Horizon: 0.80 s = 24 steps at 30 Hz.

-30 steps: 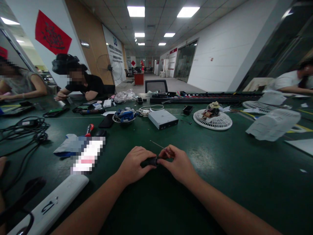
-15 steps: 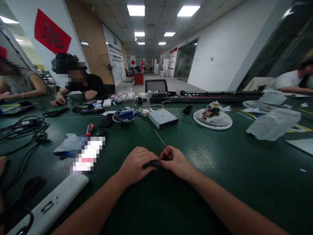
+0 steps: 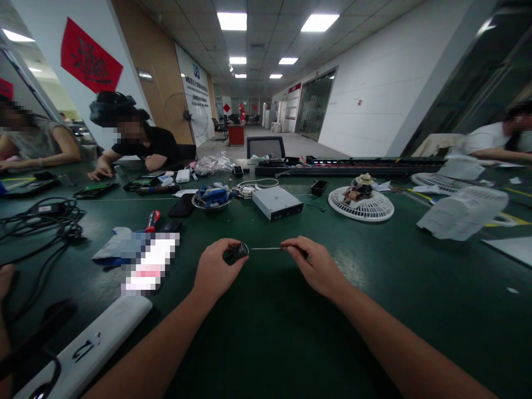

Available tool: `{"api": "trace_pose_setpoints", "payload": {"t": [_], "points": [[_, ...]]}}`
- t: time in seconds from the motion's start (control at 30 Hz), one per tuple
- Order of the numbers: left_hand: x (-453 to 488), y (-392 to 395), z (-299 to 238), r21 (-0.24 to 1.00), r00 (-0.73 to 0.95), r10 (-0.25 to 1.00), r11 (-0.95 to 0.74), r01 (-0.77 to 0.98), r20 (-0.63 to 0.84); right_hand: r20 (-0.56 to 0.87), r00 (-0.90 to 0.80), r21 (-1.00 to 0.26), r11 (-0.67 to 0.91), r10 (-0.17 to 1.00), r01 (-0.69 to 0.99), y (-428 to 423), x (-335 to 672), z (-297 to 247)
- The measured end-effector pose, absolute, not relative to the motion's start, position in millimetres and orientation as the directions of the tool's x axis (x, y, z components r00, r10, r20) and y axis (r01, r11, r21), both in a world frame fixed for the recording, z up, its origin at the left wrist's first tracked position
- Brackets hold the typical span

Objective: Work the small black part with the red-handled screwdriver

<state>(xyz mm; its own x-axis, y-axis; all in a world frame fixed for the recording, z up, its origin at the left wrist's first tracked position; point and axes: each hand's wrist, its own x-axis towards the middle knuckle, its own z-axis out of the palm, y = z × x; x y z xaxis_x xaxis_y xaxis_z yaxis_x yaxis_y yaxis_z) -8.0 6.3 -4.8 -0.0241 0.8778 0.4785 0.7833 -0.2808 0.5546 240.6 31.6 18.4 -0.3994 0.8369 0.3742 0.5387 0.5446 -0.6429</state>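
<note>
My left hand (image 3: 216,266) is closed round a small dark cylindrical part (image 3: 241,251), whose round end faces right. My right hand (image 3: 313,263) grips a screwdriver (image 3: 266,249) by its handle, which the fingers mostly hide. The thin shaft lies level and points left, its tip just short of the part's round end. Both hands are over the green table (image 3: 266,343). Beyond them lies a silver disc drive (image 3: 277,201).
Behind are a bowl of blue items (image 3: 211,197), a black phone (image 3: 182,205) and a white fan grille (image 3: 361,205). To the left lie a glove (image 3: 120,246), a power strip (image 3: 89,346) and coiled cables (image 3: 50,221). Co-workers sit left and far right.
My hands have moved apart. The screwdriver has swung from pointing up and away to level, pointing left at the part, whose round end has turned into view.
</note>
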Motion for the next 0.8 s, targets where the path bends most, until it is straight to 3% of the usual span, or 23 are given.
{"api": "trace_pose_setpoints", "payload": {"t": [0.3,0.8], "points": [[-3.7,4.5,-2.1,0.515,0.116,0.871,-0.385,0.766,0.478,0.413,-0.437,-0.576,0.601,0.799,0.555,30.5,238.9,16.0],[-1.1,3.0,-1.3,0.431,0.244,0.834,-0.479,0.765,0.495,0.403,-0.384,-0.619,0.556,0.831,0.554,28.5,237.2,18.2]]}}
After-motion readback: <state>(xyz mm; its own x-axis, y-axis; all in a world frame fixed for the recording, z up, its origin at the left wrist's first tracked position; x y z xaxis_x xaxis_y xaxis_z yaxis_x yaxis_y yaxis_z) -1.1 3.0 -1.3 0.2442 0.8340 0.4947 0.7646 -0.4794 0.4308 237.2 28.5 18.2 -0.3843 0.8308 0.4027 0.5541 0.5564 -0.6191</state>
